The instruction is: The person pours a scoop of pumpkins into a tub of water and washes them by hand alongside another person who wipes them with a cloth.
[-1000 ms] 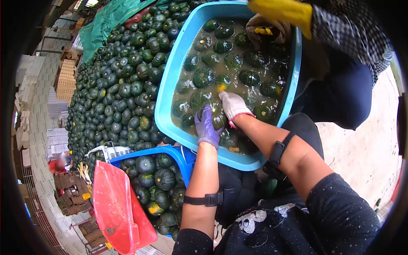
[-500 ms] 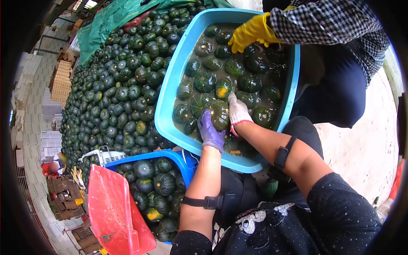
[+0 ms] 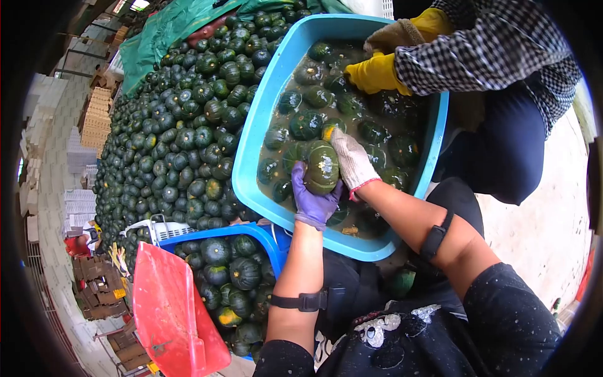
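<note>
A wet green pumpkin [image 3: 322, 168] is held up at the water's surface in the light-blue tub [image 3: 244, 182]. My left hand [image 3: 314, 200], in a purple glove, cups it from below and the left. My right hand [image 3: 352, 156], in a white knit glove with a pink cuff, closes against its upper right side. Behind its fingertips shows a pumpkin with a yellow patch [image 3: 333, 125]. Several more green pumpkins [image 3: 306, 124] float in the murky water around my hands.
Across the tub, a co-worker's yellow-gloved hand [image 3: 380, 72] reaches into the water, beside a brown cloth [image 3: 396, 38]. A large pumpkin heap [image 3: 182, 138] lies left. Nearer me stand a blue crate [image 3: 267, 235] of pumpkins and a red plastic scoop-like piece [image 3: 169, 301].
The pumpkin has been raised a little and turned between my hands. My right hand has shifted up onto its side. The co-worker's gloved hand has gone lower into the water, and a brown cloth now shows.
</note>
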Demonstrator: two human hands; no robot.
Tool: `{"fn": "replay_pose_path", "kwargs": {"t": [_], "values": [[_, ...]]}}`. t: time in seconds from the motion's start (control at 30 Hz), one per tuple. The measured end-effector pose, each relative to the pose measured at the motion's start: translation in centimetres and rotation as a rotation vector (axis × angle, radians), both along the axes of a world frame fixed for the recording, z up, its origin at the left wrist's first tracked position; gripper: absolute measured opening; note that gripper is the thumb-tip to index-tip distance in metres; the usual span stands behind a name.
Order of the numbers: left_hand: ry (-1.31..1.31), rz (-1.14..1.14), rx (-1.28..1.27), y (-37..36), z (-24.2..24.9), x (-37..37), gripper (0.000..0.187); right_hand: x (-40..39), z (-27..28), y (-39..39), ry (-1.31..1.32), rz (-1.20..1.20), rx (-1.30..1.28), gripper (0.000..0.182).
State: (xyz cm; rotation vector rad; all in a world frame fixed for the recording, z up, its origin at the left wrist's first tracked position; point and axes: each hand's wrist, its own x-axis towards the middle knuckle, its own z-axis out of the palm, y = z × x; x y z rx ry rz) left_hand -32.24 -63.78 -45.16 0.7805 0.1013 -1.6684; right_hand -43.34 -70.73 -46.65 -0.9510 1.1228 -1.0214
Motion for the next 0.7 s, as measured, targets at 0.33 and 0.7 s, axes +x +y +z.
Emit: {"fn": "replay_pose_path", "kwargs": {"t": [0.33,0.7], "values": [[-0.364,0.133,0.015,-0.5,0.3,1.3,0.063,-2.0,4.7,-1.3,0.333,0.585,-0.092,0.047],[-1.242,-0.021,-0.091,-0.7,1.2,-1.8,0.057,-0.5,3.6,-0.2,0.454,0.288,-0.022,0.052]]}}
